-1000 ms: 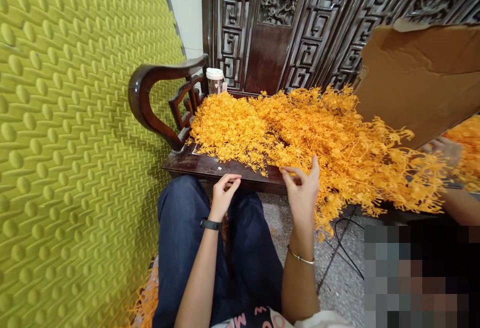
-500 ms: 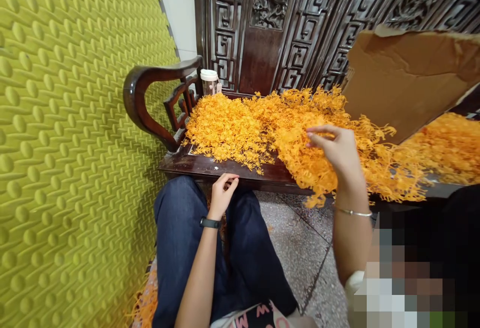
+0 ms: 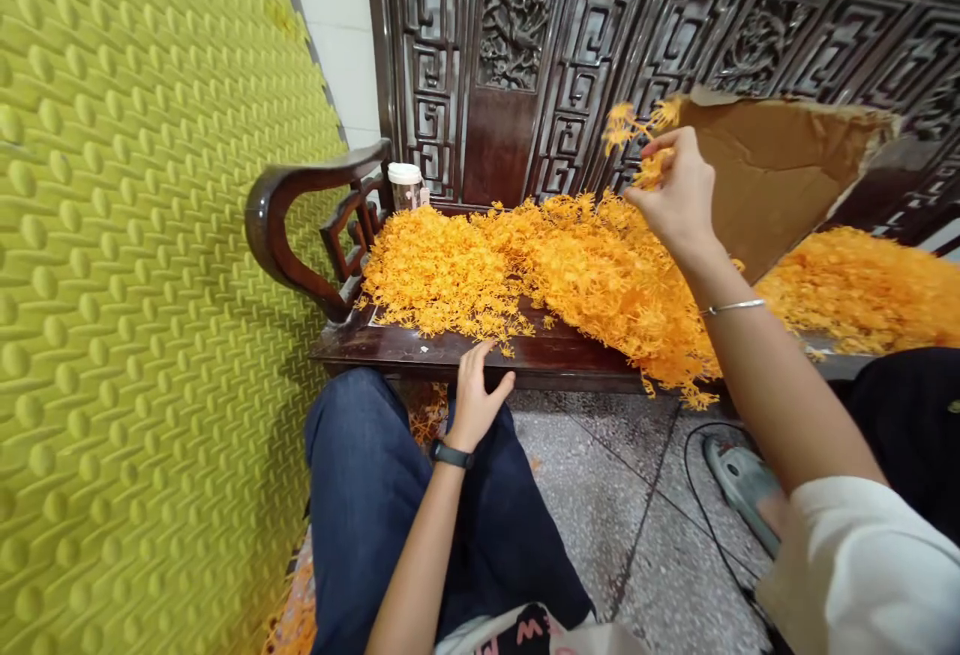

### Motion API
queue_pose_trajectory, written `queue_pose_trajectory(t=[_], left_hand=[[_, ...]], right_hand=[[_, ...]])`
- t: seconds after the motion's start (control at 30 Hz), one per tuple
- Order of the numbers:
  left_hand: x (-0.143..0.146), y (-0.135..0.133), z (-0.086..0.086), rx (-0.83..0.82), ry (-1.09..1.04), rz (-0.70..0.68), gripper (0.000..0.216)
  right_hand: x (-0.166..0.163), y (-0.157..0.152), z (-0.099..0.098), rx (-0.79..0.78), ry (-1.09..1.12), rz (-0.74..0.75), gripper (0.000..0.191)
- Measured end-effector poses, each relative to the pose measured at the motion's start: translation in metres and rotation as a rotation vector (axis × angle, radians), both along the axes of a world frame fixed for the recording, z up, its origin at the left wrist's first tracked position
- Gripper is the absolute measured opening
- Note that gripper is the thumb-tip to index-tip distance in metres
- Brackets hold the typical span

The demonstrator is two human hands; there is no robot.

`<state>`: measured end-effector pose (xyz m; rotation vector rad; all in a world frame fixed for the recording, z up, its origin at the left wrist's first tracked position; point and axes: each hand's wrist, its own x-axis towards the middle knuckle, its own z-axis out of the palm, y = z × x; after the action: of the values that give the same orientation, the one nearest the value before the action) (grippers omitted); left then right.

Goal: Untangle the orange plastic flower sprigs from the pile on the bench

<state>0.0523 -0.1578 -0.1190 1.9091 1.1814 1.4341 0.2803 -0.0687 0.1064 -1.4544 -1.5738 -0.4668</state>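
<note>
A big heap of orange plastic sprigs [image 3: 570,270] covers the seat of a dark carved wooden bench [image 3: 420,347]. My right hand [image 3: 675,197] is raised above the heap, fingers pinched on a small bunch of orange sprigs [image 3: 630,127] held up near the cardboard. My left hand [image 3: 480,397] hovers at the bench's front edge with fingers apart and nothing in it, just below some loose sprigs. My legs in dark jeans [image 3: 360,495] are below.
A sheet of brown cardboard [image 3: 780,170] leans on the bench back, with more orange sprigs [image 3: 862,285] to its right. A white-lidded jar [image 3: 406,185] stands by the armrest [image 3: 300,205]. A green foam mat [image 3: 135,285] rises at left. A slipper [image 3: 739,480] and a cable lie on the floor.
My right hand rose from the heap's front edge up toward the cardboard, lifting a bunch of sprigs. My left hand opened and moved forward to the bench edge. The view tilted up.
</note>
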Motion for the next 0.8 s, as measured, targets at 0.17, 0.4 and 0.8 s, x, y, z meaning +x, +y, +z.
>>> queue_pose_trajectory(t=[0.17, 0.4, 0.8], left_hand=[[0.061, 0.011, 0.05, 0.152, 0.047, -0.185, 0.073], [0.121, 0.047, 0.076, 0.181, 0.231, -0.327, 0.082], [0.127, 0.057, 0.049, 0.039, 0.485, -0.401, 0.04]], right_hand=[[-0.006, 0.005, 0.015, -0.075, 0.069, -0.018, 0.027], [-0.02, -0.001, 0.039, 0.062, 0.244, 0.095, 0.02], [0.002, -0.002, 0.084, 0.292, 0.235, 0.178, 0.014]])
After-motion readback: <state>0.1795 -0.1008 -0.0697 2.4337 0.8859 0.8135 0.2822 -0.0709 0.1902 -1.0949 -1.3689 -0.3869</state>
